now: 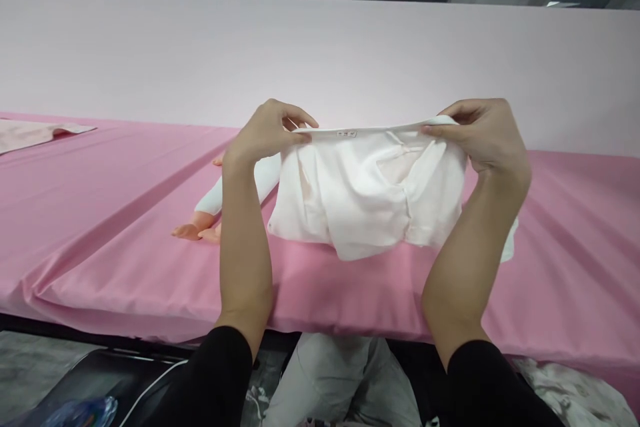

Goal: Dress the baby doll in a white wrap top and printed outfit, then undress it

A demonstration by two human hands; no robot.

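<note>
A small white cloth garment [370, 193] hangs stretched between my two hands, with a little printed mark near its upper edge. At its left end, the thumb and fingers of my left hand [263, 132] pinch that edge. My right hand [487, 133] pinches the same edge at the right end, fingers closed over the cloth. Behind the garment and my left forearm lies a doll [200, 220] in a white sleeve or legging, its bare extremities pointing left. The garment hides most of the doll. A bit of white cloth [509, 243] shows beyond my right forearm.
Pink sheeting [125, 213] with folds covers the table up to a white wall [320, 60]. A pale pink cloth [40, 133] lies at the far left. Below the front edge are a black seat [100, 380], a white cable [150, 390] and a crumpled patterned cloth [575, 390].
</note>
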